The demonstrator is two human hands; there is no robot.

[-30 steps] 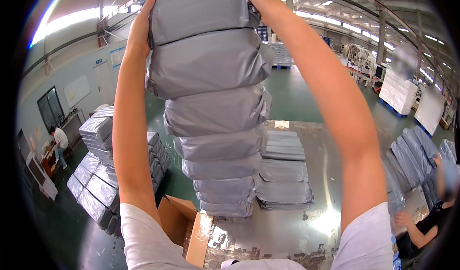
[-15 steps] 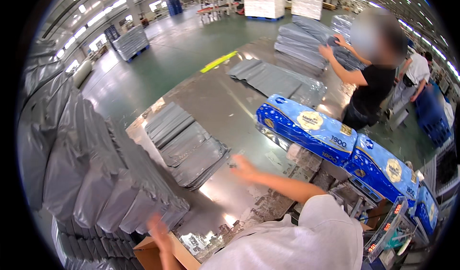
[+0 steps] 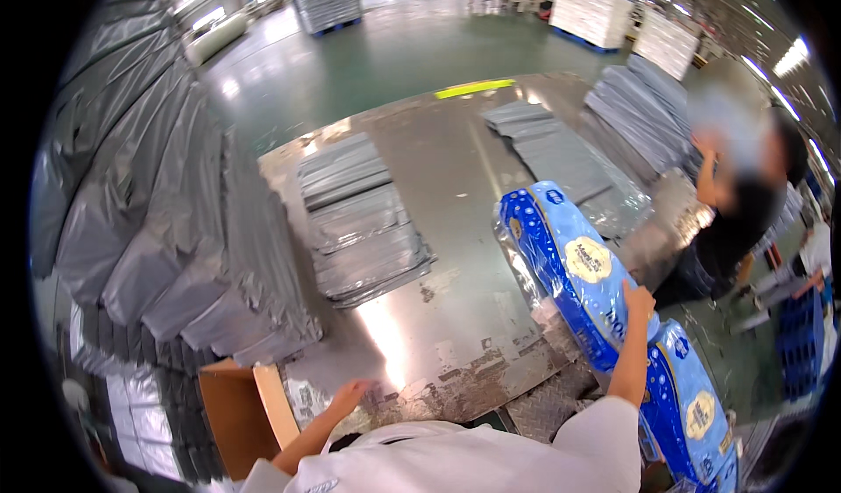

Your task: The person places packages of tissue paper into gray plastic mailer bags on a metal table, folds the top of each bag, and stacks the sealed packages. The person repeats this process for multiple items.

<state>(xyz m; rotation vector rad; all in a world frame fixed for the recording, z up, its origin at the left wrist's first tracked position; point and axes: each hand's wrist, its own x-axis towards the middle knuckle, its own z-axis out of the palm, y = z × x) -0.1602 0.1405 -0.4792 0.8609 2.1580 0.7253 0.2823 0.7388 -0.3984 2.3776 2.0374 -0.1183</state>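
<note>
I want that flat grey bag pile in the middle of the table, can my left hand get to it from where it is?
Probably yes: the left hand rests at the near edge of the metal table, with bare tabletop up to the grey bag pile.

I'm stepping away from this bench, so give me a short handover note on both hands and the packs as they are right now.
Right hand: laid on the upper blue wrapped pack, fingers on its top; grip unclear.
Left hand: empty, open, resting on the near edge of the steel table.
Second blue pack sits lower right of the first.
Tall stack of grey bagged packs stands at the left; flat grey bags lie mid-table.
Blue pack not yet bagged.
</note>
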